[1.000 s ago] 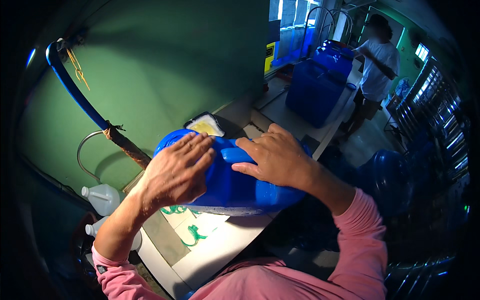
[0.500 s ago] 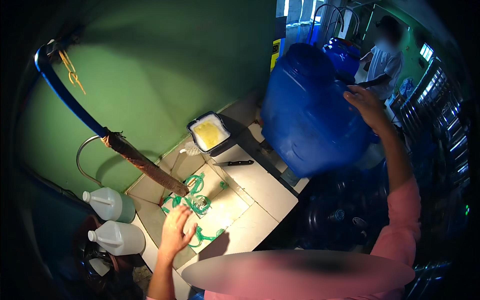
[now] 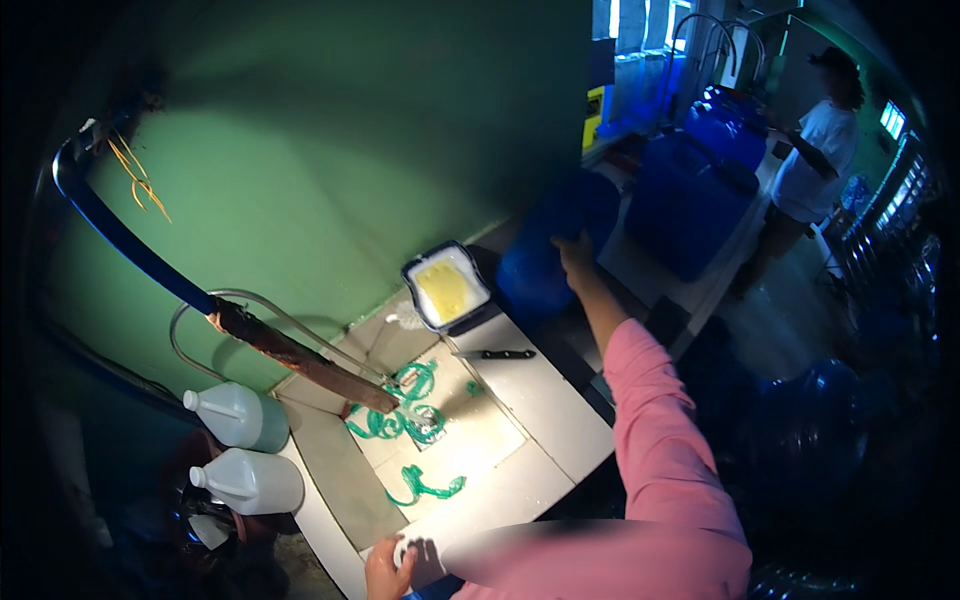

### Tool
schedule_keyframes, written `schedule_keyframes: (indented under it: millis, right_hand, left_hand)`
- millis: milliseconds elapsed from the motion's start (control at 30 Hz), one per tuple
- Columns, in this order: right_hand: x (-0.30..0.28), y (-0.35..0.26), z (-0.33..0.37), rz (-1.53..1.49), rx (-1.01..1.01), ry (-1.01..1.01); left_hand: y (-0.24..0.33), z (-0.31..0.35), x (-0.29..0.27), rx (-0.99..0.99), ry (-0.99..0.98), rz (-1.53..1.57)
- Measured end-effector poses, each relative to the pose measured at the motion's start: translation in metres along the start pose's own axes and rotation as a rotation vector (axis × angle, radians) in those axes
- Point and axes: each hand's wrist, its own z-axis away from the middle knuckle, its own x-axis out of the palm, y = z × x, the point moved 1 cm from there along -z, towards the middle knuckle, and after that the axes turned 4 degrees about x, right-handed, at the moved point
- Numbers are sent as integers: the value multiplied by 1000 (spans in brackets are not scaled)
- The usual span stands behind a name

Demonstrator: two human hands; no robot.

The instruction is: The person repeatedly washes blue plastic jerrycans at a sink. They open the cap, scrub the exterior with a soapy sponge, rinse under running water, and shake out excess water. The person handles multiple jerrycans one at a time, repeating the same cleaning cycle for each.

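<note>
A large blue water jug point(image 3: 548, 250) is held at arm's length by the right hand point(image 3: 574, 252), which is stretched forward and to the right in a pink sleeve point(image 3: 650, 420); the fingers are pressed against the jug's lower right side, though whether they are hooked around a rim or simply laid flat cannot be told, since the jug is dim against the dark floor. The jug is seen just beyond the far right corner of the white tiled counter point(image 3: 540, 400), close beside the black tray of yellow sponge point(image 3: 446, 288), with its long axis apparently tilted up and away from the hand toward the green wall point(image 3: 330, 160). The left hand point(image 3: 390, 568) is kept low at the counter's near edge, curled around a small white round object, possibly a cap, and is well apart from the jug, so the right hand is by far the nearer. A black-handled knife point(image 3: 494, 354) and green plastic strips point(image 3: 400, 420) are left on the tiles between the two hands
</note>
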Motion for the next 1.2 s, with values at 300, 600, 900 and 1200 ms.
schedule_keyframes:
  millis: [300,600,900,1200]
  right_hand:
    - [53,75,0,378,171,-212]
    - [-82,25,277,160,-510,-176]
    - [-276,37,666,546,168,257]
    - [-440,51,924,641,442,1472]
  left_hand:
    - [18,50,-14,-442,-49,134]
    - [-5,-59,12,357,-15,272]
    - [124,-117,66,883,-616,175]
    - [216,-29,145,1267,-981,-110]
